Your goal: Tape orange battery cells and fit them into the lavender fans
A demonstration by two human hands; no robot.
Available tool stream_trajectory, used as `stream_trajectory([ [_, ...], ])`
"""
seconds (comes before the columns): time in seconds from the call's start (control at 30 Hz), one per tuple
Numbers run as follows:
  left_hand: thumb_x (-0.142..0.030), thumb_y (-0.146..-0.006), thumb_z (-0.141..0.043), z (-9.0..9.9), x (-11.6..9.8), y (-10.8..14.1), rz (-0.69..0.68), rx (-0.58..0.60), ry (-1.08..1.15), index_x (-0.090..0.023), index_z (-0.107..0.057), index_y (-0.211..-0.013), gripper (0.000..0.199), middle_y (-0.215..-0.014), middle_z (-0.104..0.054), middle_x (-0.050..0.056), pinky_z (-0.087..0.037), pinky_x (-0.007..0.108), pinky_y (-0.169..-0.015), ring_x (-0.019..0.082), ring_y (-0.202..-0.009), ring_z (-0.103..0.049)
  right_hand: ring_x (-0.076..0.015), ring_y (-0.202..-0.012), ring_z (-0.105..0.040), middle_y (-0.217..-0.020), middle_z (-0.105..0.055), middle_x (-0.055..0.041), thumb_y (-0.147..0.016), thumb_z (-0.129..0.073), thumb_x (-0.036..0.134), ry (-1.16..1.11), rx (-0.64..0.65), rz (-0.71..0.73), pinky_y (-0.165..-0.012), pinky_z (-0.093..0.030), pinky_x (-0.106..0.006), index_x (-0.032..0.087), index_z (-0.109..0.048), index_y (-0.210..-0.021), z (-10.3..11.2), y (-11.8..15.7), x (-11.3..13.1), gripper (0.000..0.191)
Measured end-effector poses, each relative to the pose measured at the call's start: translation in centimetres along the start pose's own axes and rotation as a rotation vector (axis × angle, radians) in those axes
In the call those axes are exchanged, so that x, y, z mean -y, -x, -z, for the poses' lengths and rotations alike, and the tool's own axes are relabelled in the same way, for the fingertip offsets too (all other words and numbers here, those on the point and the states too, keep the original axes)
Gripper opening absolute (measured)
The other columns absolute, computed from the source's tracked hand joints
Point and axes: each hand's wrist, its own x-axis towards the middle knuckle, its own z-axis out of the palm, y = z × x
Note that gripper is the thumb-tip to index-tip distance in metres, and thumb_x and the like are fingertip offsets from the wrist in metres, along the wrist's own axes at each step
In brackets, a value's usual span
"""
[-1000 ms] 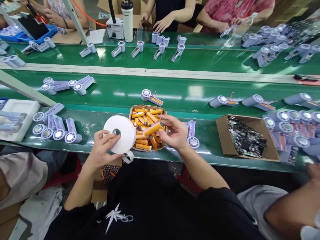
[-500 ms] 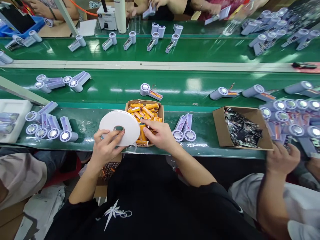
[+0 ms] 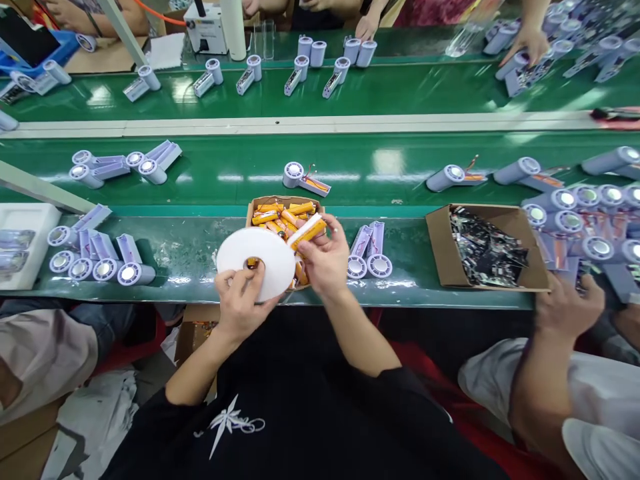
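Left hand (image 3: 243,300) gripping white tape roll (image 3: 230,257); right hand (image 3: 327,260) pinching orange cylindrical battery (image 3: 311,233), white strip along its side.

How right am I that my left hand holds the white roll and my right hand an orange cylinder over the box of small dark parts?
The box is wrong. The head view shows the right hand holding the orange cylinder over the box of orange cylinders, not the box of small dark parts farther right. The left hand holds the white roll.

One white roll (image 3: 233,257), two cartons (image 3: 441,247) on the bench (image 3: 175,263).
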Motion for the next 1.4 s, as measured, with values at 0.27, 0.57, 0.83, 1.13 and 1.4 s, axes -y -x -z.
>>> stream_trajectory([
  [0.27,-0.045,-0.088,-0.086,2.6,5.9,2.5,0.163,0.281,0.025,-0.028,-0.073,-0.145,0.06,-0.116,-0.076,0.014,-0.044,0.055,-0.11,0.036,-0.118,-0.058,-0.0216,-0.131,-0.076,-0.146,-0.071,0.0011,-0.091,-0.087,0.042,-0.001,-0.161,0.342,-0.099,-0.07,-0.035,0.045,-0.061,-0.136,6.8,-3.8,5.5,0.052],
  [0.57,-0.061,-0.101,-0.059,5.1,19.4,2.1,0.692,0.321,-0.421,-0.017,-0.071,-0.144,0.062,-0.153,-0.064,0.021,-0.032,0.069,-0.123,0.047,-0.145,-0.048,-0.0348,-0.109,-0.084,-0.101,-0.084,0.0011,-0.055,-0.106,0.035,0.143,-0.301,0.073,-0.105,-0.064,-0.071,0.043,-0.076,-0.116,10.3,1.7,6.0,0.068],
  [0.83,-0.031,-0.107,-0.044,5.2,22.1,0.1,0.472,0.705,-0.584,-0.015,-0.084,-0.113,0.044,-0.121,-0.074,0.024,-0.044,0.063,-0.114,0.044,-0.126,-0.063,-0.0453,-0.121,-0.078,-0.1,-0.085,0.003,-0.052,-0.103,0.047,0.256,-0.422,0.019,-0.112,-0.054,-0.081,0.06,-0.077,-0.105,12.8,3.1,6.2,0.061],
  [1.13,-0.031,-0.108,-0.053,-11.4,20.8,-17.7,-0.015,0.671,-0.213,-0.014,-0.08,-0.121,0.035,-0.132,-0.072,0.021,-0.056,0.044,-0.102,0.034,-0.128,-0.063,-0.0304,-0.102,-0.086,-0.104,-0.088,-0.001,-0.07,-0.102,0.028,0.103,-0.179,0.149,-0.09,-0.074,-0.053,0.04,-0.071,-0.132,10.7,0.5,6.6,0.07],
  [1.4,-0.028,-0.08,-0.078,-20.3,22.2,-24.5,-0.074,0.923,-0.017,-0.022,-0.085,-0.092,0.016,-0.105,-0.082,0.011,-0.052,0.041,-0.104,0.035,-0.121,-0.067,-0.0261,-0.104,-0.086,-0.114,-0.087,-0.0018,-0.083,-0.096,0.03,0.364,0.237,0.313,-0.088,-0.074,-0.041,0.034,-0.073,-0.124,6.6,-6.0,9.8,0.047],
])
